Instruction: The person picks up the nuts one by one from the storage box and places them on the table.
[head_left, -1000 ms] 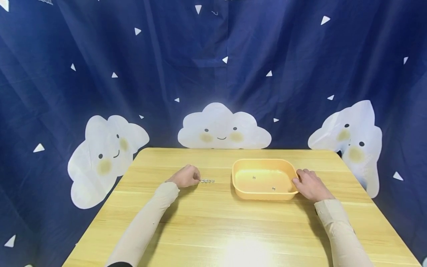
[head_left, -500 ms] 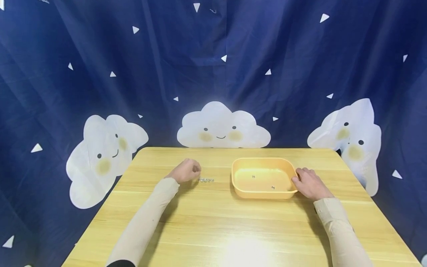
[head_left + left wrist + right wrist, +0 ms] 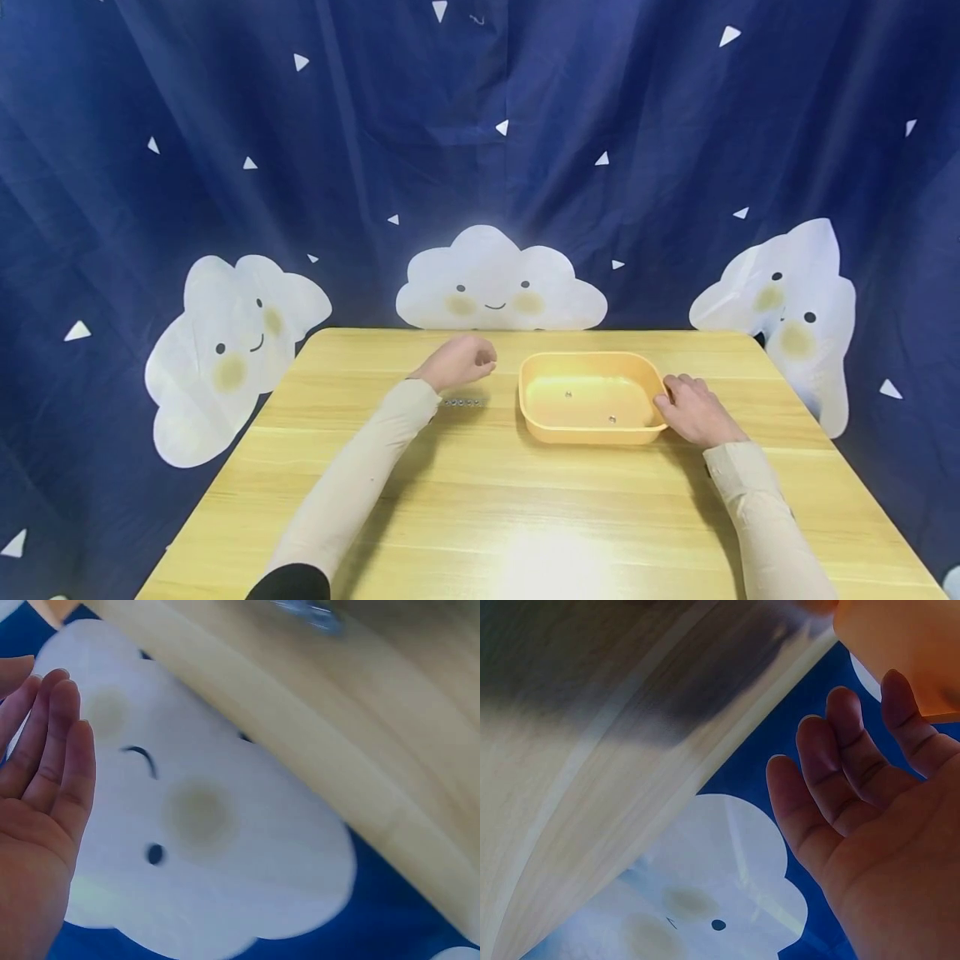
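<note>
Above the table (image 3: 420, 533): the left hand (image 3: 457, 363), raised, seen from the head just beyond the row of balls (image 3: 462, 403) and near the left end of the tub (image 3: 588, 436), though apart from it.
Left fingers: lightly bent, the thumb drawn up near their tips; whether a ball is pinched there cannot be made out.
Right hand (image 3: 699, 410): at the tub's right end, gripping it, the thumb over the rim and the fingers bent along the outside.
Tub: shallow, orange-yellow, round-cornered, upright on the table, to the right of the row of balls.
Balls in the tub (image 3: 612, 419): two, small and shiny, well apart on its floor, one toward the back left, the other nearer the front.
Row of balls: small, shiny, in a short straight line on the tabletop beside the left wrist; blurred in the left wrist view.
Sleeves (image 3: 367, 483): pale beige on both forearms.
Backdrop: a dark blue curtain (image 3: 420, 167) behind the table, printed with white triangles (image 3: 602, 158) and smiling clouds (image 3: 491, 271).
</note>
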`<state>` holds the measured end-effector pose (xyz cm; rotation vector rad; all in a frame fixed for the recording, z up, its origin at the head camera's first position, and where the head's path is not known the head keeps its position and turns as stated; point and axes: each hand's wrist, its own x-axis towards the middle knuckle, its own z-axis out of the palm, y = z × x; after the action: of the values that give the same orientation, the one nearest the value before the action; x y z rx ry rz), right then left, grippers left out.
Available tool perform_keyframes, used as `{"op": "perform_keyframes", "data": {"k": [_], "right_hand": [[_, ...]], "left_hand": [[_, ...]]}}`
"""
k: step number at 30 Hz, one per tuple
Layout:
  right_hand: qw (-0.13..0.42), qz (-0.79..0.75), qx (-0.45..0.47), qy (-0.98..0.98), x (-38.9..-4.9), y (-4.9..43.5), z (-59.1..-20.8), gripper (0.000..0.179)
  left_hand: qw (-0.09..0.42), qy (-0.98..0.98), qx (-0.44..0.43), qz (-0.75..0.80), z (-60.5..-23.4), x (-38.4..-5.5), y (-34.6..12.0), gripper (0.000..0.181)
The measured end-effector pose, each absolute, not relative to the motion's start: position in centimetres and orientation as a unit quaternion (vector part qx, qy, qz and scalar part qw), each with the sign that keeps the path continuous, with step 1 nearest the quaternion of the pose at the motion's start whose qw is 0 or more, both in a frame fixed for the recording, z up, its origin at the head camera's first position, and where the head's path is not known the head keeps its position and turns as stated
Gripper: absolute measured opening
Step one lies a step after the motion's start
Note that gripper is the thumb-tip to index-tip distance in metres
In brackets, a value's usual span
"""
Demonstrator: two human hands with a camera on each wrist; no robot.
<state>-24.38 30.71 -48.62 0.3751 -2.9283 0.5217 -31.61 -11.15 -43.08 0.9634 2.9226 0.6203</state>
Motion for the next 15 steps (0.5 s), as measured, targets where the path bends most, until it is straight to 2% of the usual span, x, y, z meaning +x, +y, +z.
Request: {"op": "perform_keyframes", "data": {"k": [7,15], "right_hand": [[0.072,0.172,0.123,-0.975,-24.4,30.9,-48.7,0.020],[0.075,0.169,0.125,-0.975,-24.7,31.0,-48.9,0.021]], "left_hand": [[0.022,0.920,0.350,0.173,-41.7,-31.7,-6.2,0.021],[0.019,0.894,0.435,0.103,-41.6,-31.6,-0.7,0.019]]}}
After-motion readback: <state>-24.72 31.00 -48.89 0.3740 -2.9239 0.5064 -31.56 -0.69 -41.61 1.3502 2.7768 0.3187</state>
